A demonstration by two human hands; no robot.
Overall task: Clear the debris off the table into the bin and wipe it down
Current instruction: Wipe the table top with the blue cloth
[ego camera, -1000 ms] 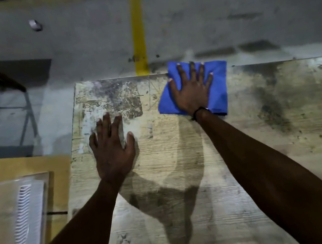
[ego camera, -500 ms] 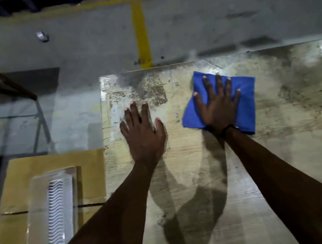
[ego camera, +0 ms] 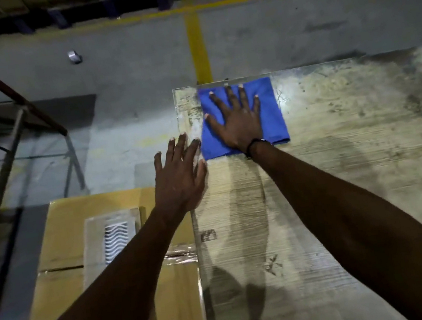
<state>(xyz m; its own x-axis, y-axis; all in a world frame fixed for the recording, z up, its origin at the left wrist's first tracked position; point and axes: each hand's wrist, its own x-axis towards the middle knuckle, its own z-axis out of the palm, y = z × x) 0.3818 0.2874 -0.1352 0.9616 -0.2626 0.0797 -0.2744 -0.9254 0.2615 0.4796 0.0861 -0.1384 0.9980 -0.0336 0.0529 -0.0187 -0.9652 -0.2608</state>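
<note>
Where the frame's lower left begins, a cardboard box (ego camera: 125, 256) sits beside the table (ego camera: 345, 195), a white vented panel (ego camera: 112, 238) lying on it. At centre, the left hand (ego camera: 179, 176) spreads flat-fingered over the table's left edge, holding nothing. Just beyond, the right hand (ego camera: 239, 122) presses splayed fingers on the blue cloth (ego camera: 272, 121) at the table's far-left corner. Upper left, a metal frame (ego camera: 8, 117) and small grey object (ego camera: 74, 57) stand on the floor.
</note>
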